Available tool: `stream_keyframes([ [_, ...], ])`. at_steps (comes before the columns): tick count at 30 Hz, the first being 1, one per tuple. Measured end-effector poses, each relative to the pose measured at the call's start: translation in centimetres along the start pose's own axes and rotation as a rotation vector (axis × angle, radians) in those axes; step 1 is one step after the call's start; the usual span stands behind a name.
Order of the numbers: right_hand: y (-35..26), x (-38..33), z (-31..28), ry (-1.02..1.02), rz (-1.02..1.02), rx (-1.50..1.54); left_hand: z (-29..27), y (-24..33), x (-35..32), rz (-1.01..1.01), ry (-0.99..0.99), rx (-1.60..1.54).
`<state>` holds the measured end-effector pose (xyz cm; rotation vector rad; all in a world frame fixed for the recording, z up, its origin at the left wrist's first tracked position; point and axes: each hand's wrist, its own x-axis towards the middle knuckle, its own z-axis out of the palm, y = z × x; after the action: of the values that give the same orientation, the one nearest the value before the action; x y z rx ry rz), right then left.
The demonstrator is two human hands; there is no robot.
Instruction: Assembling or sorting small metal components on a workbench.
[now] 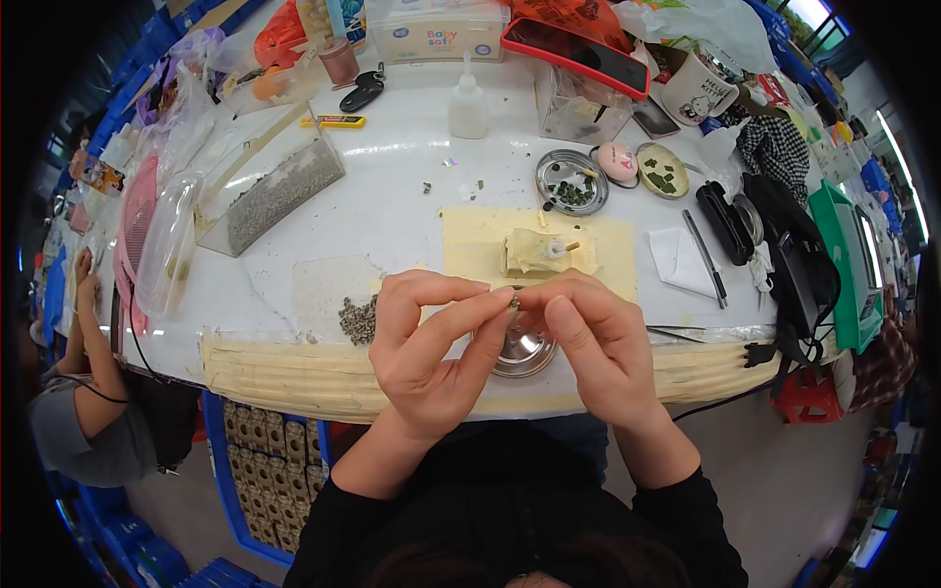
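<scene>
Both my hands meet over the near edge of the white table (392, 196). My left hand (426, 343) and my right hand (593, 338) pinch one tiny dark metal part (514, 303) between their fingertips. Just under them lies a shiny round metal dish (524, 355). A heap of small grey-green parts (359, 319) lies left of my left hand. Beyond the fingers a yellow mat (470, 245) carries a yellowish block with a small peg (547, 252).
Farther back stand a glue bottle (468, 101), a round metal tray of dark bits (571, 183), an oval dish (663, 170), a clear tray of grey granules (279, 191), a mug (698, 90) and a green device (843, 260). Another person (93, 392) sits at left.
</scene>
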<state>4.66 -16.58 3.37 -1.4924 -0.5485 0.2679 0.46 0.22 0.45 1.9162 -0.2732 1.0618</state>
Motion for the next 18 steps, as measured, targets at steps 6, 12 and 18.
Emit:
stream_keyframes([
  [6, 0.64, -0.30, 0.45, 0.002, 0.075, 0.236, 0.07, 0.37, 0.25, 0.054, 0.008, 0.094],
  [12, 1.04, -0.37, 0.66, 0.025, 0.123, 0.340, 0.10, 0.71, 0.34, 0.119, -0.016, 0.178],
  [18, 1.11, 0.06, 0.63, 0.152, -0.152, -0.060, 0.21, 0.62, 0.07, 0.145, -0.033, 0.251],
])
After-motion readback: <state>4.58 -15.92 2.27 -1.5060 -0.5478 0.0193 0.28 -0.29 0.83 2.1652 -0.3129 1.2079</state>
